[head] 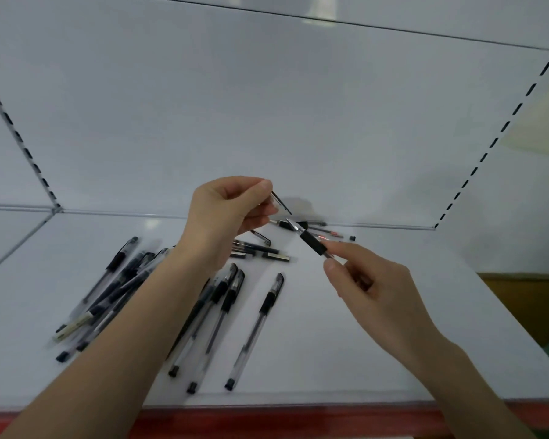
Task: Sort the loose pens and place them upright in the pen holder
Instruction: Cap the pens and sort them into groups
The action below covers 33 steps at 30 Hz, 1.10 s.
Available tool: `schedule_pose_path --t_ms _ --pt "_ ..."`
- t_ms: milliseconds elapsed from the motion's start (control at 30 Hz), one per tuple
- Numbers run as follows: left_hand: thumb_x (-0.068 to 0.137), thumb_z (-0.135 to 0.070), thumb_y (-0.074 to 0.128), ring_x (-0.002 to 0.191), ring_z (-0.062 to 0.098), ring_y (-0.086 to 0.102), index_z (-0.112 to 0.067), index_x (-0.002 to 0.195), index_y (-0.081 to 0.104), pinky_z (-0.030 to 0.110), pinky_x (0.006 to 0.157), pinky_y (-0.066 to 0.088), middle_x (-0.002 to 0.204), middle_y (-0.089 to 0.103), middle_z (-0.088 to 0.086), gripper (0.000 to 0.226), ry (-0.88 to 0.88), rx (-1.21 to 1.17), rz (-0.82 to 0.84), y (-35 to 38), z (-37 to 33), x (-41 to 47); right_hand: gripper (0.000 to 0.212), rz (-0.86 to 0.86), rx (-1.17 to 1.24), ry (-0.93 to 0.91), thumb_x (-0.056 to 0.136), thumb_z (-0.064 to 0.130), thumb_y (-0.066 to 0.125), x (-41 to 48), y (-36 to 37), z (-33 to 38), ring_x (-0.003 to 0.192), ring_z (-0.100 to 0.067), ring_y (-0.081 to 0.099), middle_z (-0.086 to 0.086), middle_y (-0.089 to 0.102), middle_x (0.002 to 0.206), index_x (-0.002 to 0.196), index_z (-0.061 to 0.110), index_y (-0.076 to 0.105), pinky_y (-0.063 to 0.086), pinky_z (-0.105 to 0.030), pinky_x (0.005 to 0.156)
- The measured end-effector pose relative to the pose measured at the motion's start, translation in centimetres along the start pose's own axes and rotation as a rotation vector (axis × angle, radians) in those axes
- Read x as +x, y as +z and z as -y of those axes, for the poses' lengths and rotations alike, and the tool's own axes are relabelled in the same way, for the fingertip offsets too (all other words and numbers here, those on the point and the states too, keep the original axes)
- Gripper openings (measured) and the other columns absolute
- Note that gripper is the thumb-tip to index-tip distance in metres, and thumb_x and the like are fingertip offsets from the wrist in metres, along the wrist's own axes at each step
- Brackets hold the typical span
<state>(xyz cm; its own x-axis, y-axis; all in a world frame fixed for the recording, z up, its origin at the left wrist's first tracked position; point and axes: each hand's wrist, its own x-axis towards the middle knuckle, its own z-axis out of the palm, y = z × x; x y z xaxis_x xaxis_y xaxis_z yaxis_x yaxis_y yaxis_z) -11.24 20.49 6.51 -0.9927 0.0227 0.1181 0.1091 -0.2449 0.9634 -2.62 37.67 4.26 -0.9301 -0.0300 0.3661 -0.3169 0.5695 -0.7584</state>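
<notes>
A: What lay on the white shelf (377, 327) at its left end?

B: A heap of pens (108, 296), clear barrels with dark caps and grips, crossed over one another, partly hidden under the left forearm. Just right of the forearm three capped pens (222, 321) lay roughly parallel, caps toward the back panel, the rightmost a little apart from the other two.

A: And the left hand (232, 217)?

B: Raised above the shelf, fingers curled, thumb and forefinger pinching a clear pen cap (281, 202) with a dark clip. Under and behind it sat several short dark pieces (260, 251), and a few more pens (317, 231) lay against the back edge; one showed a reddish tint.

A: The right hand (371, 289)?

B: Closed in a pinch on an uncapped pen (311, 242), gripping the barrel just behind the black rubber grip, the tip pointed up and left toward the cap, near it but not touching.

A: Any holder with pens in it?

B: No container showed in the view; every pen was either on the shelf or in a hand.
</notes>
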Motion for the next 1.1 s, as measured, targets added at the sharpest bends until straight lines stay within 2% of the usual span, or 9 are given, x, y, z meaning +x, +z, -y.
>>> schedule_pose_path --t_ms 267,333,533,667,767,833,900,1033,1100 --pt "0.082 -0.008 0.064 0.055 0.01 0.065 -0.013 0.076 0.065 0.022 0.06 0.056 0.056 0.067 -0.002 0.008 0.047 0.025 0.012 0.1 -0.3 -1.3 0.029 0.012 0.009 -0.03 0.088 0.018 0.055 -0.1 0.4 1.1 0.047 -0.009 0.037 0.002 0.042 0.053 0.093 0.047 0.058 0.031 -0.012 0.047" --pt "0.081 -0.008 0.065 0.055 0.011 0.065 -0.012 0.075 0.065 0.023 0.062 0.056 0.057 0.067 -0.002 0.008 0.064 0.036 0.01 0.2 -0.3 -1.6 0.031 0.005 0.027 -0.027 0.089 0.018 0.054 -0.2 0.5 1.2 0.048 -0.01 0.037 -0.005 0.043 0.056 0.092 0.049 0.057 0.031 -0.014 0.047" --pt "0.081 -0.008 0.065 0.056 0.011 0.065 -0.013 0.072 0.066 0.025 0.063 0.057 0.056 0.068 -0.002 0.011 0.105 0.062 0.03 1.0 -0.2 -2.7 0.026 -0.039 0.08 -0.012 0.089 0.019 0.055 -0.1 1.1 1.6 0.055 -0.027 0.042 -0.015 0.049 0.064 0.081 0.044 0.057 0.032 -0.022 0.049" --pt "0.081 -0.005 0.065 0.055 0.012 0.066 -0.01 0.073 0.065 0.027 0.064 0.057 0.055 0.067 -0.003 0.009 0.139 0.057 -0.013 1.3 0.2 -3.2 0.028 -0.068 0.138 0.01 0.088 0.018 0.057 -0.2 1.4 1.4 0.047 -0.012 0.035 -0.008 0.042 0.052 0.077 0.044 0.06 0.029 -0.019 0.046" --pt "0.08 -0.005 0.066 0.053 0.01 0.065 -0.009 0.076 0.065 0.022 0.061 0.057 0.054 0.066 -0.004 0.006 0.132 0.066 -0.038 1.3 0.9 -3.5 0.028 -0.045 0.14 0.044 0.088 0.019 0.056 -0.5 2.0 1.0 0.048 -0.015 0.035 -0.004 0.039 0.051 0.076 0.045 0.06 0.03 -0.021 0.047" --pt "0.08 -0.005 0.066 0.052 0.009 0.064 -0.009 0.077 0.065 0.02 0.058 0.055 0.055 0.066 -0.003 0.005 0.121 0.087 -0.039 1.1 1.4 -3.7 0.028 -0.037 0.124 0.052 0.089 0.018 0.056 -0.7 2.4 0.6 0.048 -0.02 0.039 -0.006 0.04 0.051 0.079 0.045 0.059 0.032 -0.02 0.049" --pt "0.081 -0.006 0.066 0.052 0.009 0.065 -0.008 0.078 0.065 0.019 0.057 0.054 0.059 0.067 0.0 0.003 0.1 0.127 -0.031 0.8 1.9 -3.7 0.025 0.023 0.137 0.096 0.089 0.018 0.056 -0.8 2.3 0.1 0.046 -0.009 0.047 0.001 0.047 0.047 0.083 0.042 0.06 0.035 -0.011 0.049" --pt "0.081 -0.008 0.065 0.053 0.01 0.065 -0.012 0.072 0.067 0.019 0.055 0.054 0.054 0.067 -0.002 0.01 0.046 0.258 -0.027 0.1 3.4 -3.4 0.013 0.256 0.096 0.176 0.091 0.028 0.051 -0.6 1.0 -1.7 0.052 -0.003 0.057 0.009 0.063 0.063 0.094 0.03 0.064 0.039 -0.008 0.052" --pt "0.081 -0.011 0.066 0.054 0.011 0.063 -0.014 0.068 0.067 0.021 0.056 0.052 0.05 0.065 -0.005 0.013 0.04 0.4 -0.024 -0.2 4.3 -3.1 0.015 0.186 0.051 0.214 0.091 0.025 0.051 0.2 0.0 -3.1 0.055 -0.001 0.059 0.007 0.064 0.069 0.088 0.023 0.065 0.039 -0.006 0.053"
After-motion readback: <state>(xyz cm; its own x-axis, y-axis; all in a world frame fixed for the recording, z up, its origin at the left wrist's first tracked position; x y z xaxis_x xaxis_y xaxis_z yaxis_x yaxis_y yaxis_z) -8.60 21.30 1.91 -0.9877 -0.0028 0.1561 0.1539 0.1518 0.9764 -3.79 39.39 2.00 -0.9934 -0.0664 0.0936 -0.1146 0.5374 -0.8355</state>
